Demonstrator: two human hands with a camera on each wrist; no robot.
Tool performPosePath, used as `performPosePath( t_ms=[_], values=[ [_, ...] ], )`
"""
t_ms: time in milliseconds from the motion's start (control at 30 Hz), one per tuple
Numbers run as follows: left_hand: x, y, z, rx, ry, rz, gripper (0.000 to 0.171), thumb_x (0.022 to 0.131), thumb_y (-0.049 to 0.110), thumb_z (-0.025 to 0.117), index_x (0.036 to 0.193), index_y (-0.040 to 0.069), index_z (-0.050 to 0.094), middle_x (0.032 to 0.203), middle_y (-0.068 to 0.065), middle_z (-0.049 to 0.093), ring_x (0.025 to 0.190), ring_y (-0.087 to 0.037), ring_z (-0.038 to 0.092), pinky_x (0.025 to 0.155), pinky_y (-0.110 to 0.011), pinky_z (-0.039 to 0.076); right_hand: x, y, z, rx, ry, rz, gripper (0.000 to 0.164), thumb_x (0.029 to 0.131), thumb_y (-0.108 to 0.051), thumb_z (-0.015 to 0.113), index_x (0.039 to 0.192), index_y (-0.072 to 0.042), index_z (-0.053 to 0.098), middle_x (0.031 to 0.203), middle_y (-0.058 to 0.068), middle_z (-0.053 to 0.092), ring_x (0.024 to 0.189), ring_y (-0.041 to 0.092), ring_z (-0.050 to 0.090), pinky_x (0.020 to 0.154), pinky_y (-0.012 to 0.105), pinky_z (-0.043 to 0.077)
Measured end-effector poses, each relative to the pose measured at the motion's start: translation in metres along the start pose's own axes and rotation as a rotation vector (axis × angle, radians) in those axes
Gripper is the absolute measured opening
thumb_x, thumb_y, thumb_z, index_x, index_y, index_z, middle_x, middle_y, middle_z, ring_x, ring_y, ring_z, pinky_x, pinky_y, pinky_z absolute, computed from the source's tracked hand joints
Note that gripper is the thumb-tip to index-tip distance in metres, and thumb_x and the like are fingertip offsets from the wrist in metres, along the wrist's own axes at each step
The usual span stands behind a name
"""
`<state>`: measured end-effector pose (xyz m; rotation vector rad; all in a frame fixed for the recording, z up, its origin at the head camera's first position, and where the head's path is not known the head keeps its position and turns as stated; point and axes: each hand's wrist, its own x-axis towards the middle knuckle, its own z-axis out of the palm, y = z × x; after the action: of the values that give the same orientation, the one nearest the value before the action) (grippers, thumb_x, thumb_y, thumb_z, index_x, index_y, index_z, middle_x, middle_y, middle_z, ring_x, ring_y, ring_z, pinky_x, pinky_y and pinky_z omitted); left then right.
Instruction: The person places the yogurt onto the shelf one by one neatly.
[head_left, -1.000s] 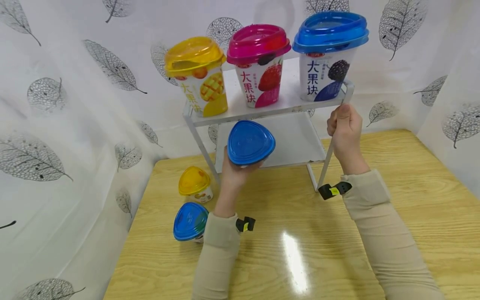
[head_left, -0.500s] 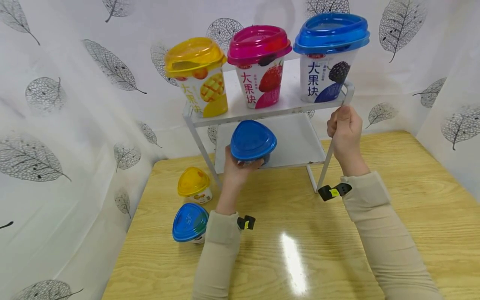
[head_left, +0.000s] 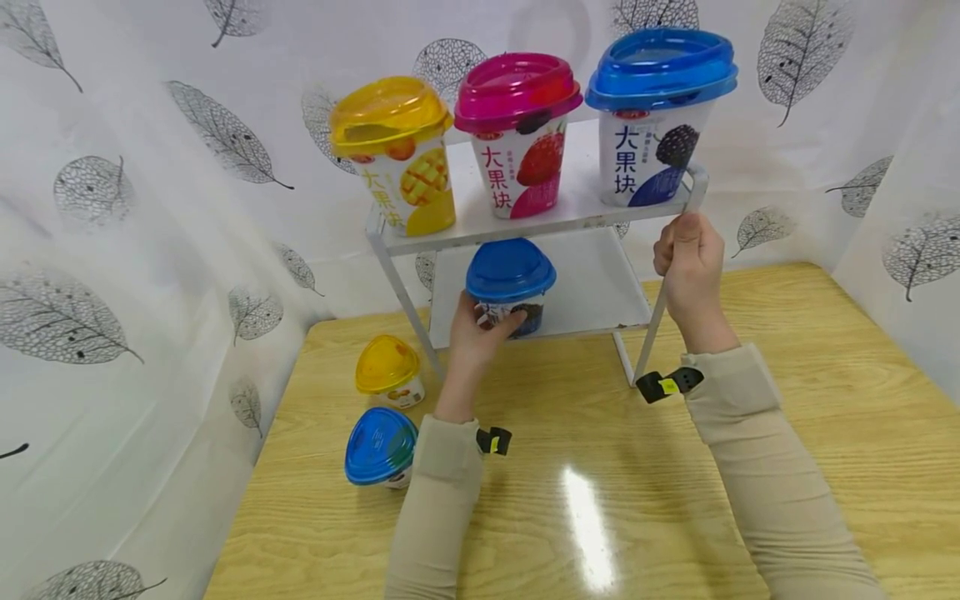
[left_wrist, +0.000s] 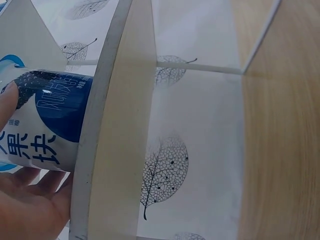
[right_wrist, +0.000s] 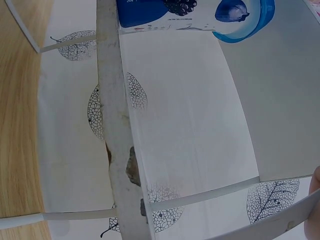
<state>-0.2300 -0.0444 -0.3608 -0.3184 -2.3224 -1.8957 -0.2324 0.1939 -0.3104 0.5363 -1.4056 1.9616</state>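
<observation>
A yogurt cup with a blue lid and blackberry print (head_left: 510,273) is upright at the lower shelf (head_left: 592,287) of a white two-tier rack. My left hand (head_left: 474,346) grips it from the front, thumb across the label. In the left wrist view the base of the blackberry cup (left_wrist: 60,117) meets the shelf's front edge; whether it bears its full weight there I cannot tell. My right hand (head_left: 692,262) holds the rack's right front post (head_left: 654,325), just under the top shelf. Only a sliver of the right hand (right_wrist: 314,192) shows in the right wrist view.
On the top shelf stand a yellow-lidded cup (head_left: 408,158), a pink-lidded cup (head_left: 517,137) and a blue-lidded cup (head_left: 660,117). Left of the rack, another yellow-lidded cup (head_left: 390,371) and blue-lidded cup (head_left: 381,446) sit on the wooden table (head_left: 540,517).
My left hand has tilted the blackberry cup from lid-facing to upright and shifted it slightly right at the lower shelf; its label now shows. The right hand stays on the post.
</observation>
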Motion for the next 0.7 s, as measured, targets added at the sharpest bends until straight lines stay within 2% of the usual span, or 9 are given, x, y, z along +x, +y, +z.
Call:
performPosePath(
  t_ms=[267,400,600,700],
  values=[
    [-0.003,-0.002,0.0,-0.05,0.008,0.027,0.07,0.077,0.015,0.069,0.133,0.007,0.028,0.132,-0.011,0.035,0.12,-0.027,0.035,0.093,-0.041,0.035,-0.001,0.0,0.0,-0.012,0.0,0.001,0.037,0.097,-0.014,0.024,0.064,-0.005,0.04,0.046,-0.001,0.026,0.037,0.007,0.02,0.037,0.021,0.013],
    [-0.007,0.001,-0.002,-0.089,0.059,0.036,0.065,0.076,0.009,0.07,0.129,0.002,0.033,0.131,-0.014,0.037,0.12,-0.028,0.035,0.095,-0.043,0.032,-0.001,0.0,0.0,-0.02,-0.002,0.0,0.038,0.097,-0.013,0.023,0.064,-0.005,0.04,0.045,-0.001,0.027,0.037,0.007,0.02,0.037,0.021,0.014],
    [-0.015,0.015,-0.002,-0.137,0.131,0.102,0.051,0.076,0.0,0.066,0.121,-0.007,0.042,0.124,-0.02,0.044,0.115,-0.032,0.041,0.092,-0.045,0.035,0.0,0.0,-0.001,-0.022,-0.009,-0.013,0.037,0.097,-0.013,0.024,0.064,-0.005,0.04,0.046,-0.001,0.027,0.037,0.007,0.021,0.037,0.021,0.014],
    [-0.012,0.007,-0.001,-0.156,0.145,0.126,0.048,0.076,0.001,0.066,0.119,-0.006,0.045,0.122,-0.019,0.047,0.113,-0.03,0.044,0.09,-0.044,0.037,0.0,0.0,-0.001,-0.021,-0.011,-0.01,0.037,0.097,-0.013,0.024,0.064,-0.005,0.04,0.046,-0.001,0.027,0.037,0.007,0.021,0.037,0.021,0.014]
  ],
)
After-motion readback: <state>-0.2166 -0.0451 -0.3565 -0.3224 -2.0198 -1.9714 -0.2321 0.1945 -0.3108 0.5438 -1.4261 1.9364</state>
